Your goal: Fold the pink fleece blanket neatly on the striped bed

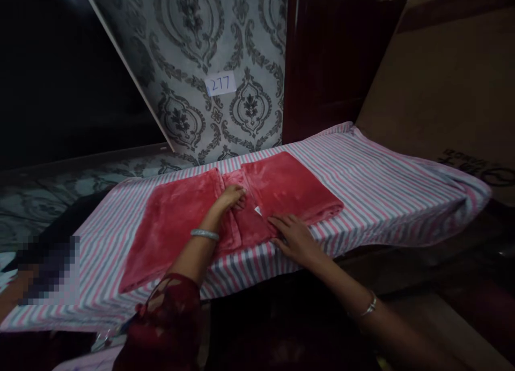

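A: L hand (232, 197) status?
B: Fingers curled loosely, resting on the red fleece cloth (225, 210) at its centre fold; can't tell if it pinches any fabric.
A: R hand (293, 237)?
B: Flat, fingers spread, grasping nothing, pressing cloth's near edge. Cloth lies folded on the striped sheet (382, 183) covering the table.
A: Any writing?
B: Paper tag (220, 84) on patterned wall reads "217". Dark print on brown board (475, 169) at right, not legible
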### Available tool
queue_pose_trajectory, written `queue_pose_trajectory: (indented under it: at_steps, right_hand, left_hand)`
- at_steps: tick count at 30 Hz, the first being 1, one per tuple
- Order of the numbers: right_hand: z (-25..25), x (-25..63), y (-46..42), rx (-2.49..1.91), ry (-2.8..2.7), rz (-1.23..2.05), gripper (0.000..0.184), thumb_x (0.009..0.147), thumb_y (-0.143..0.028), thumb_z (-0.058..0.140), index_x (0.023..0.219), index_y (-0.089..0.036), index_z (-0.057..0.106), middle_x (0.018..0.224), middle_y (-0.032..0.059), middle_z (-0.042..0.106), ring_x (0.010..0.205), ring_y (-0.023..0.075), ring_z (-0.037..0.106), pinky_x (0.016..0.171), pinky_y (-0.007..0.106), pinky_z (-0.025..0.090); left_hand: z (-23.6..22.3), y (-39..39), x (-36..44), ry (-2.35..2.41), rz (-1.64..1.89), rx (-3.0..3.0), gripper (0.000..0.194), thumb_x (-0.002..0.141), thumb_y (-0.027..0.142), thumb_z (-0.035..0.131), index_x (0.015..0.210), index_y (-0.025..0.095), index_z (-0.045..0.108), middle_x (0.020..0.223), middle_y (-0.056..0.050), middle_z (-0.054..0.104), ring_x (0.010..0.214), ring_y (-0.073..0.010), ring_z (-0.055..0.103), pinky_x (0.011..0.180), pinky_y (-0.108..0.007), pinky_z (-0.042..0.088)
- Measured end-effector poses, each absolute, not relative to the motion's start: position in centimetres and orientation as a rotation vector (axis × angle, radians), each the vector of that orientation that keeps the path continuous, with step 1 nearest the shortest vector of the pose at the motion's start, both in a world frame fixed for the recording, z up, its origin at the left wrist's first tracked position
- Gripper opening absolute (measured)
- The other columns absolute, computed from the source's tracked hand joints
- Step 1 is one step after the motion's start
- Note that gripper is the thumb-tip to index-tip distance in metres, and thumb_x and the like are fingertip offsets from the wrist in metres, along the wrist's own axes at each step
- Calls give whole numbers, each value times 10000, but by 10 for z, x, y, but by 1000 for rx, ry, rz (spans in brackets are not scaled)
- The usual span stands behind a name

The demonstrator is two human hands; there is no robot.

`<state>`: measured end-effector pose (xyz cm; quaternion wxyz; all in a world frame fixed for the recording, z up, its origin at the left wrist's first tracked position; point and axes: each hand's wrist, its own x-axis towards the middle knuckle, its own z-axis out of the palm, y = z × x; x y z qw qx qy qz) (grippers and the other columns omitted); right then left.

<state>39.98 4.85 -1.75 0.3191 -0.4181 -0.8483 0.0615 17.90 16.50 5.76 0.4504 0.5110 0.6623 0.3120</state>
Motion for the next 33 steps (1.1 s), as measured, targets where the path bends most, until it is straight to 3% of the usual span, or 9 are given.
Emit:
queue_pose_trajectory:
  at_steps: [4,9,16,20,25,33]
  right_hand:
    - [-29,393,51,-1095,-2185,48,465,893,-129,530,1350,-187,590,1271,129,644,1125,288,563,978,481,467]
    - [-26,389,57,-1103,-2165,65,432,885,-94,517,1295,-184,618,1198,114,683,1050,279,581,907,444,474]
    - [-4,376,66,-1133,-2134,128,358,949,-165,522,1298,-190,597,1134,97,698,1019,258,563,845,402,444]
    - [-16,367,66,-1169,-2187,118,330,945,-190,564,1273,-199,601,1188,72,677,1026,253,544,859,420,420]
    - [-24,364,63,-1197,-2146,109,313,959,-210,573,1271,-218,596,1223,59,662,1035,240,530,865,417,399]
    - [-22,367,62,-1182,-2124,147,332,949,-195,580,1279,-210,602,1223,69,673,1038,242,542,858,407,407]
  left_hand:
    - [58,197,190,1660,839,1185,470,880,220,566,1326,80,518,631,-51,653,515,-218,649,566,-342,559]
    - [57,234,205,1703,1047,1217,670,833,207,620,1458,152,387,840,-62,716,643,-186,688,577,-263,541]
    - [44,267,213,1763,1154,1416,603,747,18,546,1321,200,574,1244,-76,687,972,-184,690,669,-193,528]
    - [34,273,205,1832,1147,1473,588,719,11,573,1290,148,607,1221,-115,695,936,-215,695,687,-238,554]
    - [26,272,200,1882,1145,1514,557,807,86,542,1361,146,549,1163,-116,709,786,-189,694,653,-281,573]
    - [34,269,202,1904,1093,1614,530,805,135,635,1329,121,562,1266,-142,661,1118,-241,646,944,-339,538]
